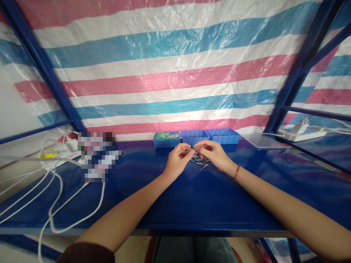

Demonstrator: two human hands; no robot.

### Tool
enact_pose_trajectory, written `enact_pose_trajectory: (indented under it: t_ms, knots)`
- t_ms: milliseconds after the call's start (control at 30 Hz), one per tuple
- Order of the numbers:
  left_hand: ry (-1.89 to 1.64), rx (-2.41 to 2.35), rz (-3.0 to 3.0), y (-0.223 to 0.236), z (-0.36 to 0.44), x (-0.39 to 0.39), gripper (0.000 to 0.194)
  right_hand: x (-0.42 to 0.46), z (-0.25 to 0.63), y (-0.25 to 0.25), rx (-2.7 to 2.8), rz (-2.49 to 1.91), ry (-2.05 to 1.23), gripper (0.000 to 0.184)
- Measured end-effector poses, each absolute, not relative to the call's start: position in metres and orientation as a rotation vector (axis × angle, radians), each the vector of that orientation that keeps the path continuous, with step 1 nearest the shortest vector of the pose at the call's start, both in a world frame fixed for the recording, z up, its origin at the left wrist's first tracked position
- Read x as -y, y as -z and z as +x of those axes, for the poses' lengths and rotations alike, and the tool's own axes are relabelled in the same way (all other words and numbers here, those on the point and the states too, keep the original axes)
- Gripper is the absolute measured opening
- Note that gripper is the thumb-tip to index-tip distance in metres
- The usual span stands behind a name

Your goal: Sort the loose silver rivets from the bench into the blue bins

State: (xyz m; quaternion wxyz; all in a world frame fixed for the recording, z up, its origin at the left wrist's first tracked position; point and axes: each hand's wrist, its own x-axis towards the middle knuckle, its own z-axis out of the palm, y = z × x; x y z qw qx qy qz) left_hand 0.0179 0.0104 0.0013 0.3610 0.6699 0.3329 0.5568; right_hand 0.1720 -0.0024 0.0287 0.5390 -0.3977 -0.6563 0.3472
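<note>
My left hand (177, 160) is closed in a pinch around a thin metal piece (188, 150), its fingertips pointing toward the other hand. Close beside it, my right hand (215, 155) is also pinched, on something small and dark at the fingertips that I cannot make out. Whether the two held parts touch is too small to tell. Under and between the hands lies a loose pile of slim, silvery metal pieces (203, 167) on the blue table, partly covered by the fingers.
Behind the hands, three blue bins stand in a row: the left bin (159, 143) holds green packets, the middle bin (195, 139) and right bin (225, 139) small metal parts. A clear plastic lid (263, 141) lies right. White cables (59, 204) loop across the left.
</note>
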Motion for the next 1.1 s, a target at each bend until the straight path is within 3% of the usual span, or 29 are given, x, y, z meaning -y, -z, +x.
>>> enact_pose_trajectory:
  t_ms: [200,400,567,733,933,1100]
  knots:
    - [-1.465,-0.944,1.822,-0.003,0.015,-0.011,0.021,0.0,0.175,-0.027,1.702,-0.943,-0.828,0.029]
    - [-1.393,-1.096,2.228,0.002,0.012,-0.011,0.043,-0.035,0.203,-0.009,1.479,-1.17,-0.574,0.037]
    - [-1.0,-1.151,2.596,0.004,0.01,-0.006,0.032,-0.069,0.258,-0.007,1.203,-1.509,-0.22,0.04]
    - [-0.779,-1.174,2.675,0.007,0.009,-0.006,0.035,-0.072,0.284,-0.01,1.26,-1.656,-0.095,0.035]
    - [-0.794,-1.15,2.717,0.001,0.012,-0.003,0.017,-0.063,0.268,-0.01,1.343,-1.647,-0.099,0.029]
    - [-0.839,-1.121,2.795,-0.001,0.017,0.001,0.02,-0.053,0.243,-0.013,1.548,-1.511,-0.088,0.029]
